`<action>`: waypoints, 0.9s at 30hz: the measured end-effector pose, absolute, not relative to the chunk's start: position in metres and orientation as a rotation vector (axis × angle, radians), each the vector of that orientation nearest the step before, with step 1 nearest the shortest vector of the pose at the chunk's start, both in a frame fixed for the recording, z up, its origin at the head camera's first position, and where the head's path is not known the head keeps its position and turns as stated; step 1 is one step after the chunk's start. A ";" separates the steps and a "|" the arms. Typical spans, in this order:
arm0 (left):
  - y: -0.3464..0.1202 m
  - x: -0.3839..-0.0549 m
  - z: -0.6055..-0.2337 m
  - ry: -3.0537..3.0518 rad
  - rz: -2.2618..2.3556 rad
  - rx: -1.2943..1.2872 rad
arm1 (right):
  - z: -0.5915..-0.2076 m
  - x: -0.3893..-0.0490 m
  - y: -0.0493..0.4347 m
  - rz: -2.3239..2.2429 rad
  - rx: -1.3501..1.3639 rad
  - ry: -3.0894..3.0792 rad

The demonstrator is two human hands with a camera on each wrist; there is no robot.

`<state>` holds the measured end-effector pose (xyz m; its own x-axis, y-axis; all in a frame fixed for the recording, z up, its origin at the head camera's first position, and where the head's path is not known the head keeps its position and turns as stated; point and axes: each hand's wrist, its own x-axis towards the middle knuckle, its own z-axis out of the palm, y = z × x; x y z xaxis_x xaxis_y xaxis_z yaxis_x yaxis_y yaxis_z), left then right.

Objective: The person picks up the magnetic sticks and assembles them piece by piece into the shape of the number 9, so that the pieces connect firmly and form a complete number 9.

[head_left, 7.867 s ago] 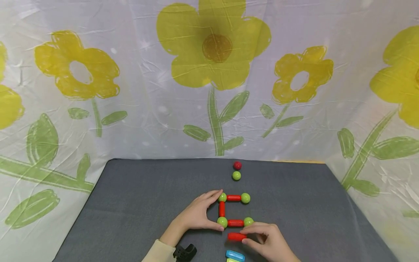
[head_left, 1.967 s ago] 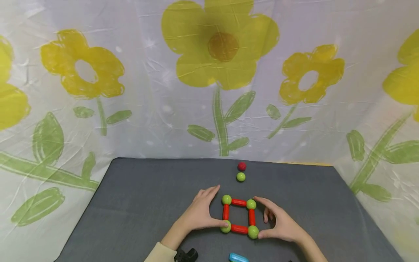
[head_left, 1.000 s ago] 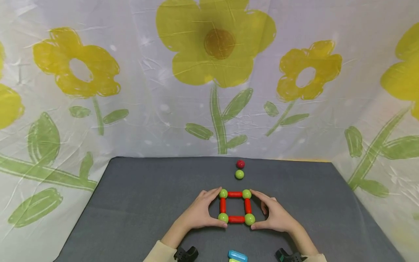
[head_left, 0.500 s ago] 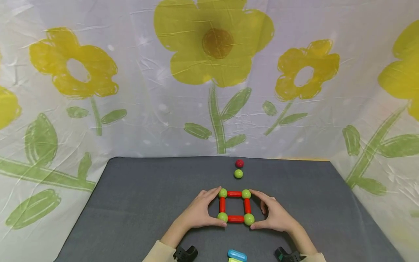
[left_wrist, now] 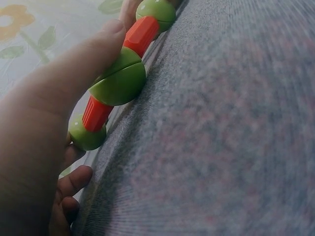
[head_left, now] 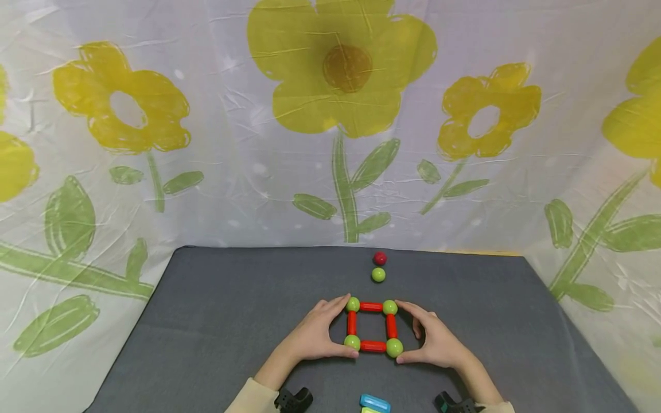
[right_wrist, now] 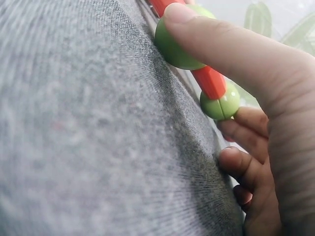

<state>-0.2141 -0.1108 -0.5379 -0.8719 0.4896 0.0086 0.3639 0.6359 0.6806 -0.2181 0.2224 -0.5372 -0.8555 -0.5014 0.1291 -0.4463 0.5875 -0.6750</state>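
A square of red rods (head_left: pixel 373 346) joined by green balls (head_left: pixel 395 347) lies flat on the dark grey table in the head view. My left hand (head_left: pixel 311 332) holds its left side, thumb at the near ball and fingertips at the far one. On the right side my right hand (head_left: pixel 432 339) grips likewise between thumb and index finger, the other fingers curled beneath. In the left wrist view my thumb presses the near green ball (left_wrist: pixel 120 83). The right wrist view shows that thumb across a green ball (right_wrist: pixel 177 46), with another green ball (right_wrist: pixel 220 102) at the fingers.
Beyond the square sit a loose green ball (head_left: pixel 378 275) and a red ball (head_left: pixel 380 258). Near the front edge lies a blue rod (head_left: pixel 375 402), beside a yellow-green piece (head_left: pixel 369 410) cut off by the frame. A flowered cloth (head_left: pixel 232 189) hangs behind the grey table (head_left: pixel 232 298).
The red rod that my right hand held at first now forms the square's right side. My right hand moved to that side, and the square straightened and shifted slightly away. The last second shows almost no movement.
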 end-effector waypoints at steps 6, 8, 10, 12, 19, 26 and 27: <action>-0.111 -0.214 -0.538 2.678 1.065 0.717 | -0.536 -0.217 0.222 -1.134 -0.810 2.727; -0.111 -0.214 -0.539 2.677 1.056 0.725 | -0.537 -0.217 0.222 -1.134 -0.804 2.725; -0.112 -0.214 -0.539 2.671 1.055 0.732 | -0.537 -0.217 0.222 -1.131 -0.803 2.728; -0.112 -0.214 -0.540 2.658 1.066 0.745 | -0.538 -0.218 0.221 -1.133 -0.806 2.735; -0.114 -0.216 -0.541 2.641 1.123 0.746 | -0.541 -0.216 0.222 -1.299 -0.860 2.716; -0.113 -0.215 -0.543 2.635 1.143 0.728 | -0.535 -0.195 0.221 -1.696 -0.741 2.786; -0.113 -0.215 -0.541 2.640 1.140 0.729 | -0.533 -0.189 0.219 -1.733 -0.710 2.806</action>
<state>-0.2149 -0.1133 -0.5411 -0.8650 0.5008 0.0323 0.3668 0.5871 0.7216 -0.1890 0.2185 -0.5330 -0.8857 -0.2274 0.4048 -0.4638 0.3919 -0.7945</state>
